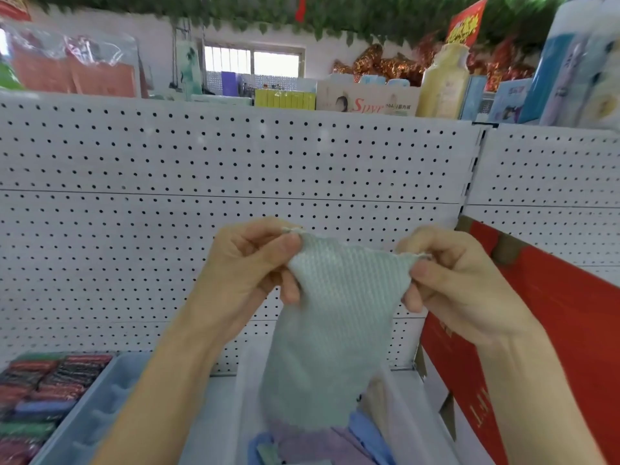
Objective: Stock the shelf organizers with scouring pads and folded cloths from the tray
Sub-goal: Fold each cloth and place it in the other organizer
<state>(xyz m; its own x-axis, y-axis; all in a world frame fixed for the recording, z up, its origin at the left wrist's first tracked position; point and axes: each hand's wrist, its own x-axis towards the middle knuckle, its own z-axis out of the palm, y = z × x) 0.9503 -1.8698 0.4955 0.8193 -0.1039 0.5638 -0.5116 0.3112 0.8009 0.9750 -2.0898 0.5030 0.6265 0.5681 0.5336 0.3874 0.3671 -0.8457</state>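
Cloth [330, 330]: pale green, held up in the air between both hands, top edge pulled tight, the rest hanging down in a soft point.
Cloth feel: thin and woven, with tiny ribbed lines, wavy stitched edge.
Left hand [248, 273]: closed on the top left corner of the cloth, thumb in front, fingers curled behind.
Right hand [453, 283]: closed on the top right corner of the cloth, thumb in front, fingers tucked in.
Clear bin [407, 407]: see-through plastic, right under the hanging cloth, low tip of the cloth dipping toward it.
Folded cloths [322, 444]: purple and blue, soft, lying in the clear bin, partly hidden by the green cloth.
Blue tray [100, 407]: light blue plastic, to the left, beside the left arm.
Scouring pads [43, 394]: red, green and blue, shiny wrapped blocks, packed side by side in the blue tray.
Peg wall [235, 169]: white metal, full of small round holes, behind the hands.
Red box [550, 330]: cardboard, big, leaning on the right, partly behind the right arm.
Top shelf [369, 99]: boxes and bottles in a row above the peg wall, a bit blurry.
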